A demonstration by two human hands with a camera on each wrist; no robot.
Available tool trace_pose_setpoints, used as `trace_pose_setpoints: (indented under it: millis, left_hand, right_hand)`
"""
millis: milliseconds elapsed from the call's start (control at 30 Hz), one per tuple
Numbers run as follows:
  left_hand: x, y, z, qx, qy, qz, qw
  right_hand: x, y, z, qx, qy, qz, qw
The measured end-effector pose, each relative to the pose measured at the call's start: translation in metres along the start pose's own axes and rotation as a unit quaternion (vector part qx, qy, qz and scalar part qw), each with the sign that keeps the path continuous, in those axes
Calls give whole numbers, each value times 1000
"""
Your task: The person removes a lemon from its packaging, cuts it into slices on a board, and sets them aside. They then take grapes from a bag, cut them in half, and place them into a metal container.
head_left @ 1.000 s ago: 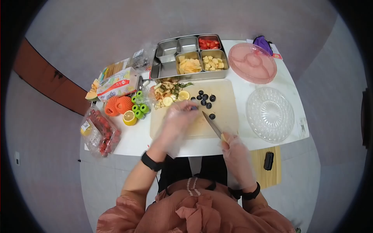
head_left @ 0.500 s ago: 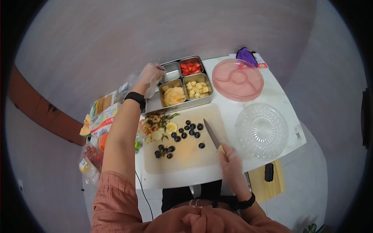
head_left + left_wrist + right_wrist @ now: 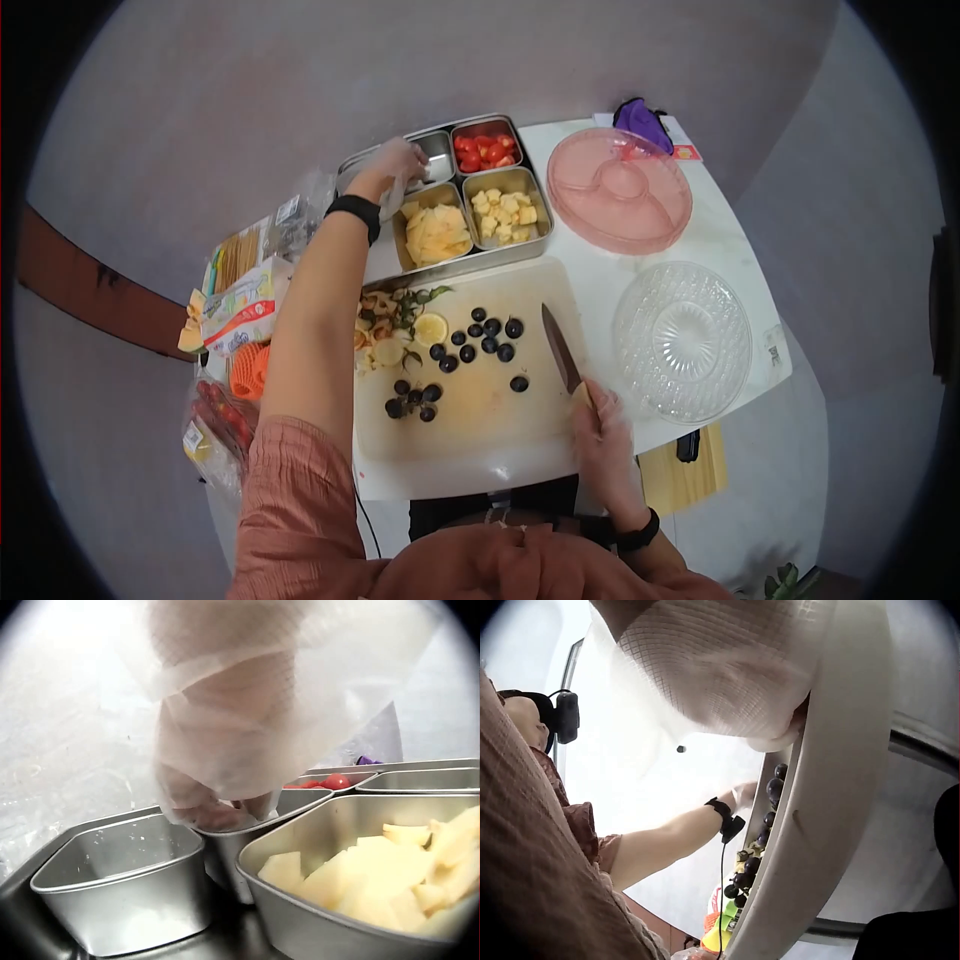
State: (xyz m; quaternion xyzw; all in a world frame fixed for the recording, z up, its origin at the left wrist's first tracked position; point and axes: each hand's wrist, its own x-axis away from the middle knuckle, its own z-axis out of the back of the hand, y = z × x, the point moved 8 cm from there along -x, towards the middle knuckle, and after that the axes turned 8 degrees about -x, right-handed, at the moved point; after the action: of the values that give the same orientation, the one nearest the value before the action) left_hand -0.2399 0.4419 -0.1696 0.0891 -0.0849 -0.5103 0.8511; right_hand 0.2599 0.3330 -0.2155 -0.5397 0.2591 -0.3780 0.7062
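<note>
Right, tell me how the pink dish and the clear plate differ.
The pink dish is tinted, while the clear plate is colourless. The pink dish has dividers around a round centre; the clear plate is undivided, with a ray pattern in its middle. The pink dish sits farther from the person, the clear plate nearer. Both are round, see-through and on the white table.

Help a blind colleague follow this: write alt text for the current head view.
A person's right hand holds a knife over a cutting board with dark round fruits; the left hand reaches over a metal tray of bins, some holding red pieces and yellow pieces. A pink divided dish and clear plate sit to the right.
</note>
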Motion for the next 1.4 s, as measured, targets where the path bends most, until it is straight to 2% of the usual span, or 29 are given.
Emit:
trace_pose_setpoints:
  millis: [67, 100, 167, 267, 333, 400, 467, 500, 533, 567, 600, 667, 700, 733, 800, 867, 933, 967, 1033, 1067, 1167, 1233, 1300, 1400]
  left_hand:
    - [7, 4, 6, -16, 2, 21, 1000]
    - [10, 2, 6, -18, -1, 42, 999]
    - [16, -3, 6, 96, 6, 17, 995]
    - [39, 16, 30, 88, 35, 38, 995]
    - [94, 69, 68, -15, 124, -21, 992]
    - [152, 98, 79, -7, 130, -49, 990]
    - [224, 119, 83, -9, 71, -34, 997]
    - [260, 128, 86, -28, 55, -19, 998]
    - [293, 135, 85, -46, 40, -2, 998]
    - [323, 135, 82, 6, 30, 36, 999]
    - [351, 134, 78, 57, 20, 74, 995]
    - [392, 124, 59, 109, 30, 80, 990]
    - [408, 126, 46, 105, 26, 82, 991]
    - [419, 129, 33, 162, 29, 88, 983]
    - [431, 136, -5, 269, 33, 78, 959]
    - [425, 158, -28, 275, 14, 69, 959]
    - [413, 182, -35, 213, 63, -9, 975]
    - [405, 187, -41, 216, 64, -13, 974]
    - [390, 195, -35, 213, 156, -54, 963]
    - [382, 194, -40, 216, 156, -58, 962]
    - [361, 191, -51, 188, 144, -23, 971]
    - [353, 187, -58, 259, 125, 45, 957]
    - [349, 191, -60, 269, 120, 47, 954]
    - [342, 194, -63, 262, 94, 61, 958]
  right_hand:
    - [1, -11, 2, 16, 24, 70, 997]
    - [2, -10, 2, 21, 15, 58, 998]
    - [2, -16, 2, 35, 19, 70, 997]
    - [0, -7, 1, 27, 17, 33, 999]
    - [-1, 0, 0, 18, 10, 17, 1000]
    - [-1, 1, 1, 7, 5, 6, 1000]
    - [2, 10, -1, -69, 9, -67, 995]
    - [4, 13, -2, -71, 2, -70, 995]
    - [5, 10, 1, -46, 11, -26, 999]
    - [6, 5, 3, -21, 21, 20, 999]
    - [8, 4, 4, -25, 15, 18, 999]
    - [17, 7, 3, -75, -3, -63, 995]
    - [20, 7, 3, -74, -4, -74, 995]
    - [22, 10, 4, -77, -1, -76, 994]
    - [29, 13, 6, -28, -4, -60, 998]
    - [31, 10, 6, -13, 2, -58, 998]
    - [33, 6, 7, 5, 6, -52, 999]
    - [33, 1, 8, 23, 4, -32, 999]
    - [36, -5, 10, 43, 5, -13, 999]
    - [38, -10, 10, 73, 6, 4, 997]
    - [41, -15, 11, 113, -1, 5, 994]
    - [43, -12, 11, 120, -11, -10, 993]
    - [43, -15, 9, 134, -13, 18, 991]
    - [44, -18, 8, 158, -24, 5, 987]
